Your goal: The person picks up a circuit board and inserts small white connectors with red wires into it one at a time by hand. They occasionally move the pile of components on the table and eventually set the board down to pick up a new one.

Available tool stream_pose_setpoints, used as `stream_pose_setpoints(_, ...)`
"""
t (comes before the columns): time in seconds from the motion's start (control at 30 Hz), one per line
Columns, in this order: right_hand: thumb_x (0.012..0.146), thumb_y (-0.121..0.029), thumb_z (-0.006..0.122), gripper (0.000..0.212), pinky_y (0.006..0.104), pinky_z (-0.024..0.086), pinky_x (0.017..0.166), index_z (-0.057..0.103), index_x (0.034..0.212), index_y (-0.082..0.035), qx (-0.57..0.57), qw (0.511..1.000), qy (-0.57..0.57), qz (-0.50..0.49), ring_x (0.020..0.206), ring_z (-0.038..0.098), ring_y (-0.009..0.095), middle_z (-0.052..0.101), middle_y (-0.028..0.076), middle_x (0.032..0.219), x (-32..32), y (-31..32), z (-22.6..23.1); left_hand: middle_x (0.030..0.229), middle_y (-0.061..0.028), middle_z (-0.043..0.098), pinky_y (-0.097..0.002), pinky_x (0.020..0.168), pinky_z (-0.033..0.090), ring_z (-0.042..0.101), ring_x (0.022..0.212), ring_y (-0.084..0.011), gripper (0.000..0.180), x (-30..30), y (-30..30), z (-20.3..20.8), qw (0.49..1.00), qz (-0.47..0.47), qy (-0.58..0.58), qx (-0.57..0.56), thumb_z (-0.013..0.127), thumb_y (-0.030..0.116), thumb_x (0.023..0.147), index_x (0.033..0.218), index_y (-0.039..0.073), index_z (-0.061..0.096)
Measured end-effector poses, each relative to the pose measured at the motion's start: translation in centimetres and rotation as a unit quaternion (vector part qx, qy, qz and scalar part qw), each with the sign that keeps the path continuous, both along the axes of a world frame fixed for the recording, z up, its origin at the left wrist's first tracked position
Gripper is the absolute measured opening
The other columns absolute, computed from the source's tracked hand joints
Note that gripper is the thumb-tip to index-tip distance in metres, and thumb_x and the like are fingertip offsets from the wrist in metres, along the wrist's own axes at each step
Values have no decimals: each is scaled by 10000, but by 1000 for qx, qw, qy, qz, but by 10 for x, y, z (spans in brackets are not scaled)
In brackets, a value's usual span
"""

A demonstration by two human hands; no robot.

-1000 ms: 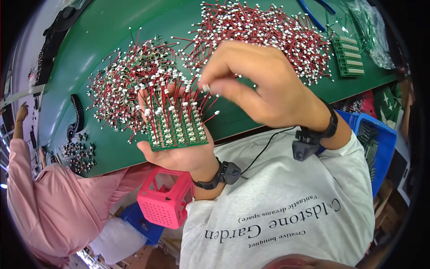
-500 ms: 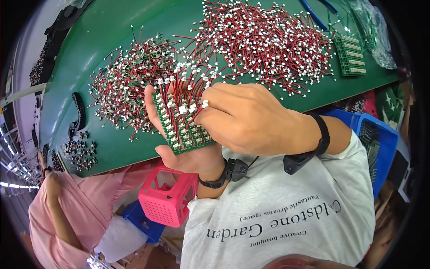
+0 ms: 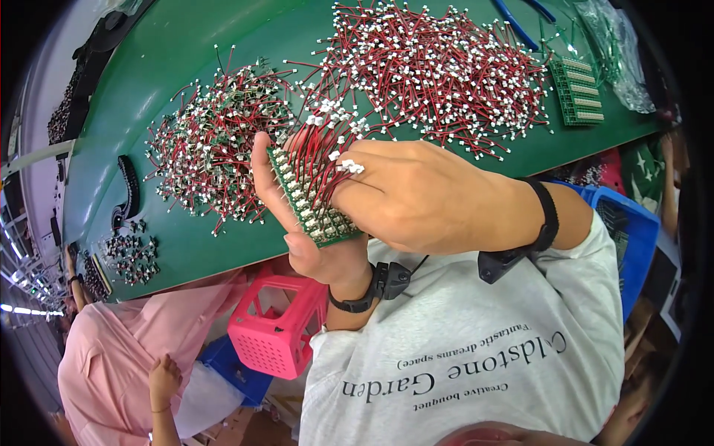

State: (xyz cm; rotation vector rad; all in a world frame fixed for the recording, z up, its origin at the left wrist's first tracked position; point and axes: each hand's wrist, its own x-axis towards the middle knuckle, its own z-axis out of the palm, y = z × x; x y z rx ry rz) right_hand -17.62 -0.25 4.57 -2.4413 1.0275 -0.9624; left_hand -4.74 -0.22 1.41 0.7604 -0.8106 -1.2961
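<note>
Left hand [image 3: 320, 245] grips green circuit board [image 3: 312, 197] from below and behind, thumb up along board's left edge, fingers closed around bottom; board tilted, raised above green table [image 3: 186, 44] near its front edge. Right hand [image 3: 424, 197] lies over board's right side, fingers curled in, touching bunch of red wires [image 3: 320, 145] with white plugs that stand up from board; a white plug [image 3: 352, 168] sits at its fingertips, exact pinch hidden by knuckles, cannot tell. Board sits between both hands, pressed against left palm, just left of right-hand fingers. Black wristbands on both wrists. On table behind: big pile of loose red wires [image 3: 439, 74] upper middle, second pile mixed with small boards [image 3: 212, 145] to left, another green board [image 3: 579, 91] far right. Pink plastic stool [image 3: 279, 327] below table edge. Another person in pink [image 3: 119, 364] lower left, well apart.
</note>
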Motion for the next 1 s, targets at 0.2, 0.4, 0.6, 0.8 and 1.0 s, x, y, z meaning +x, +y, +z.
stream_pose_setpoints(0.2,717,-72,618,157,350,516,630,552,842,-3,-19,999,15,-42,743,588,264,544,106,795,2,12,3,1331,-222,468,-444,1028,409,531,1172,-313,1091,-1,1,3,1000,-8,-7,3,625,640,767,1517,-5,165)
stream_pose_setpoints(0.4,685,-70,623,162,328,522,601,545,812,-7,-24,998,-15,-56,725,600,266,552,112,793,4,11,-8,1333,-216,458,-445,1031,398,521,1179,-314,1099,-2,5,2,999,-32,-11,18,627,636,759,1520,-3,157)
stream_pose_setpoints(0.6,669,-81,636,169,335,527,544,550,796,-9,-42,995,-42,-74,725,606,258,561,110,797,10,12,-21,1300,-208,484,-450,1003,414,536,1151,-319,1085,-6,6,2,999,-18,-13,32,606,646,755,1517,3,180)
stream_pose_setpoints(0.8,662,-77,646,161,334,526,554,585,791,-1,-16,997,-61,-54,715,610,247,564,103,786,7,9,-17,1277,-210,508,-455,986,433,548,1139,-321,1070,-4,6,4,999,-15,-19,30,591,654,760,1517,12,190)
stream_pose_setpoints(1.0,737,-26,729,152,361,488,664,699,881,-65,-75,981,-105,-145,768,585,254,608,66,855,-40,-21,-17,1353,-233,505,-538,1030,448,529,1237,-362,897,25,-4,0,997,11,72,-8,508,547,886,1524,15,171)
